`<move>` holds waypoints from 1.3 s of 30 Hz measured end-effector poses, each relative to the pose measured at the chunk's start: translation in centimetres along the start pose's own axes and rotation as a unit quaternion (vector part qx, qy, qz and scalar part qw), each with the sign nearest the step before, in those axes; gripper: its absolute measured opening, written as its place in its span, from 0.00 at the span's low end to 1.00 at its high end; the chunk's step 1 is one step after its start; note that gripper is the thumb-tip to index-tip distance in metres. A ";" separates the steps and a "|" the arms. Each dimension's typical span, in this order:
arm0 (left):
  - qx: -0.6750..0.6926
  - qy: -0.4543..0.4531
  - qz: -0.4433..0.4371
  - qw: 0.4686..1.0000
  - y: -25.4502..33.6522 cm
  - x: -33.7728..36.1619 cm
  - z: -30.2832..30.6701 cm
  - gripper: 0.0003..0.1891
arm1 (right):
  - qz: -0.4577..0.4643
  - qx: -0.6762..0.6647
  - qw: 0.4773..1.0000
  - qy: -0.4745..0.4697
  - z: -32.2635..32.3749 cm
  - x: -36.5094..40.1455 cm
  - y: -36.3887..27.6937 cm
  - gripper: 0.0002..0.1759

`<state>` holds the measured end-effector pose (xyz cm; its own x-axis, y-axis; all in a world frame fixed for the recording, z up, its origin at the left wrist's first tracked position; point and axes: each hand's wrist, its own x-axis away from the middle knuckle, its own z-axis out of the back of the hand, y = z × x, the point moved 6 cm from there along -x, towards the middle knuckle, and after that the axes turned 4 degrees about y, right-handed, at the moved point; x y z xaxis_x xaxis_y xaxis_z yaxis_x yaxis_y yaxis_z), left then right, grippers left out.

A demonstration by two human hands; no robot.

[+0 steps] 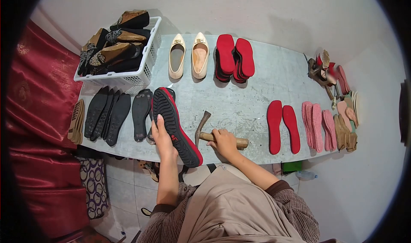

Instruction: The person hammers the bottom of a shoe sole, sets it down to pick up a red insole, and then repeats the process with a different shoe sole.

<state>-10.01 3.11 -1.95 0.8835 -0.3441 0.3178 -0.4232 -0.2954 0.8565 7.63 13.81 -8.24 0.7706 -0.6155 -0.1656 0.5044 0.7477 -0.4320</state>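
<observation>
My left hand (161, 140) grips a black ribbed shoe sole (174, 125) with a red edge, its tread side turned up and its heel end toward me. The sole is tilted above the left part of the table. My right hand (224, 142) is closed round the wooden handle of a hammer (205, 136), whose curved metal head lies to the left of the fingers. The hammer rests low over the table near its front edge. Black soles (141, 114) lie just left of the held one, partly hidden behind it.
A white basket (147, 67) of dark shoes stands back left. Cream shoes (199, 59) and stacked red insoles (244, 54) line the back. Red insoles (274, 127), pink insoles (316, 127) and tan pieces (342, 127) lie right. Tools (320, 72) crowd the far right. More black soles (117, 119) lie left.
</observation>
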 end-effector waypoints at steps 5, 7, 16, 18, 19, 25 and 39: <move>0.011 0.024 -0.011 1.000 -0.1 0.6 -1.5 0.22 | -0.020 -0.211 0.976 0.052 1.2 -0.7 -1.0 0.24; 0.030 -0.028 0.012 0.999 -0.3 1.1 -2.4 0.20 | -0.161 -0.525 0.826 -0.126 -0.4 -0.5 -1.7 0.26; -0.005 -0.033 -0.006 0.999 -2.8 2.2 -4.2 0.24 | -0.273 -0.786 0.226 -0.506 -1.1 3.0 -8.0 0.34; -0.020 -0.044 -0.030 0.998 -2.4 2.8 -4.7 0.21 | -0.282 -0.786 0.229 -0.500 -1.3 3.4 -7.8 0.32; -0.034 -0.053 -0.054 0.997 -2.0 3.0 -4.9 0.18 | -0.292 -0.785 0.231 -0.495 -1.0 3.3 -7.8 0.31; -0.416 -0.006 -0.407 0.813 0.5 2.7 -4.6 0.14 | -0.313 -0.743 0.419 -0.418 -0.8 2.7 -6.1 0.33; -0.274 -0.173 -0.147 0.935 -3.0 -2.3 -9.7 0.12 | -0.162 -0.396 0.903 -0.027 2.7 1.1 3.0 0.24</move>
<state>-8.79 13.45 -1.24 0.7872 -0.6158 -0.0330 0.0774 0.0456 0.9960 11.04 16.09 -7.31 0.6613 -0.7408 0.1180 0.2866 0.1042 -0.9524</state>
